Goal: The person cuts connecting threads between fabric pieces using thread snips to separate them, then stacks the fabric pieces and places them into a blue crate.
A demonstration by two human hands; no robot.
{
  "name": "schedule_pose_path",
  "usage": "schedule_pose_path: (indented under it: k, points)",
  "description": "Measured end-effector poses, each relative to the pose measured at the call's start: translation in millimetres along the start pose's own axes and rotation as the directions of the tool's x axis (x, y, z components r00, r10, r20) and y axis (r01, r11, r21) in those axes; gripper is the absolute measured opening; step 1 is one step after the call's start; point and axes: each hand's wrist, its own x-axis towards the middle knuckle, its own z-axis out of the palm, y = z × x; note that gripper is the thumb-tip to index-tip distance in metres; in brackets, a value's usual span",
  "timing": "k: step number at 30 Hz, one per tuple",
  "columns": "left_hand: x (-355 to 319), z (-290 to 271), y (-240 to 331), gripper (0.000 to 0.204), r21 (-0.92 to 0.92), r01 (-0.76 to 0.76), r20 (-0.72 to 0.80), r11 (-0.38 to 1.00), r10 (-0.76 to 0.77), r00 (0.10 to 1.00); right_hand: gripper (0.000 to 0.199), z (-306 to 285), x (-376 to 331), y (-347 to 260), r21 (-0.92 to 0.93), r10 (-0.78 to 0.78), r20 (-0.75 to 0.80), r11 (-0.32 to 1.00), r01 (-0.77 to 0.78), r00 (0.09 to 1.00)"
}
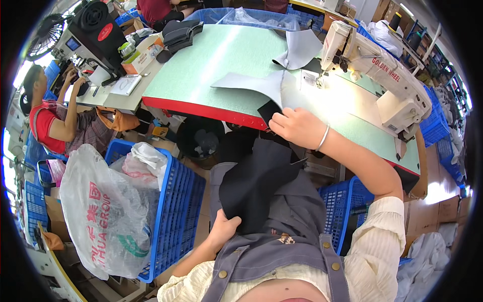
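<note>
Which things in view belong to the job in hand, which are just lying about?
Likely the job:
- black piece, held by left hand
- grey piece, near right hand
- sewing machine

Likely lying about:
- blue basket
- plastic bag
- black bin

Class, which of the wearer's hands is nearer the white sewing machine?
Right. The right hand is at the table edge, left of the sewing machine; the left hand is farther off, holding black material.
</note>
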Motion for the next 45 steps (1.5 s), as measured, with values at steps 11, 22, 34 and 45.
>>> schedule_pose_path:
  k: [11, 22, 34, 45]
  points:
    - [8, -3, -1, 0.037, 0.001, 0.047, 0.071, 0.999, -0.047, 0.996, 0.015, 5, -38, -3, 0.091, -0.013, 0.029, 0.996, 0.011, 1.000]
    - [11, -6, -13, 0.042, -0.032, 0.137, -0.041, 0.990, -0.138, 0.990, 0.012, 27, -25, -6, 0.290, 0.112, -0.052, 0.952, -0.092, 0.992]
    - [28, 22, 22, 0.039, -0.402, 0.208, 0.271, 0.892, -0.101, 0.957, 0.010, -62, 118, 47, -0.270, -0.060, -0.313, 0.962, -0.028, 0.948]
    - [29, 15, -1, 0.042, -0.491, 0.229, 0.442, 0.840, 0.014, 0.897, 0.016, -35, -28, -155, 0.616, 0.244, -0.049, 0.771, -0.163, 0.968]
